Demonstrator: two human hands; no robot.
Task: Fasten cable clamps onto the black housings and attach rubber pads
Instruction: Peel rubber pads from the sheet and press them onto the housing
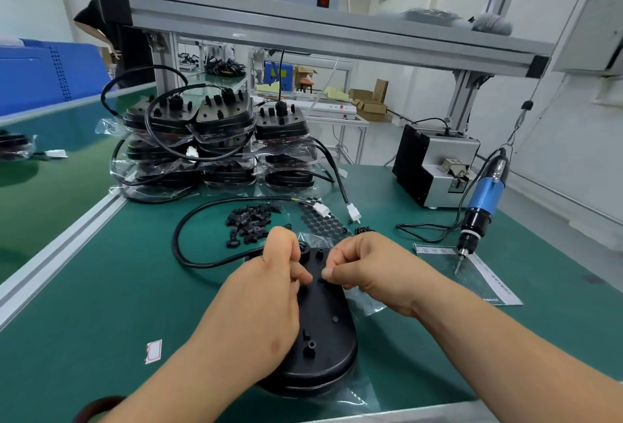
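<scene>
The housing [323, 331] lies on the counter [101, 304], long axis pointing away from the person, its far half directly beneath the left hand [269, 274] and right hand [374, 271], both equally near, fingers curled and tips pinched, on what I cannot tell.

Your left hand [279, 264] and right hand [367, 271] are over the far half of the black housing [323, 331], fingers curled, pinched fingertips [305, 277] nearly meeting.
</scene>
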